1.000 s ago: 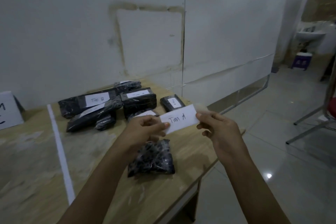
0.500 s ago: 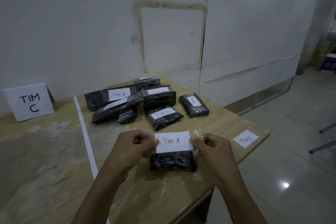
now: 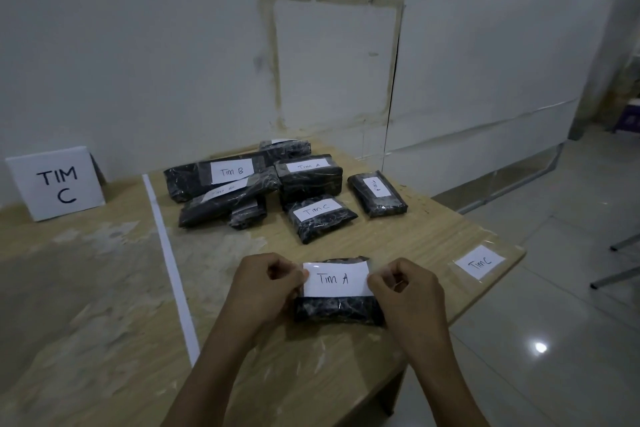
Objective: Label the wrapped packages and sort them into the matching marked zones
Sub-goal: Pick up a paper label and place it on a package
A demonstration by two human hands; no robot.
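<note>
A white "Tim A" label (image 3: pixel 335 279) lies over a small black wrapped package (image 3: pixel 337 310) on the wooden table (image 3: pixel 104 305). My left hand (image 3: pixel 266 282) pinches the label's left end and my right hand (image 3: pixel 403 291) pinches its right end, with clear tape at the edges. Behind them lies a heap of black packages: one marked "Tim B" (image 3: pixel 221 177), one "Tim C" (image 3: pixel 320 218), two "Tim A" (image 3: pixel 310 175) (image 3: pixel 377 193), and others partly hidden. A white "TIM C" sign (image 3: pixel 55 182) stands at the back left.
A white tape line (image 3: pixel 169 263) runs front to back across the table and splits it into zones. A loose "Tim C" label (image 3: pixel 479 263) under clear tape lies at the table's right corner. The tiled floor (image 3: pixel 554 340) drops off to the right; the wall stands close behind.
Both hands have brought the "Tim A" label down from mid-air onto the small black package. The camera has turned left and down, bringing the "TIM C" sign into view.
</note>
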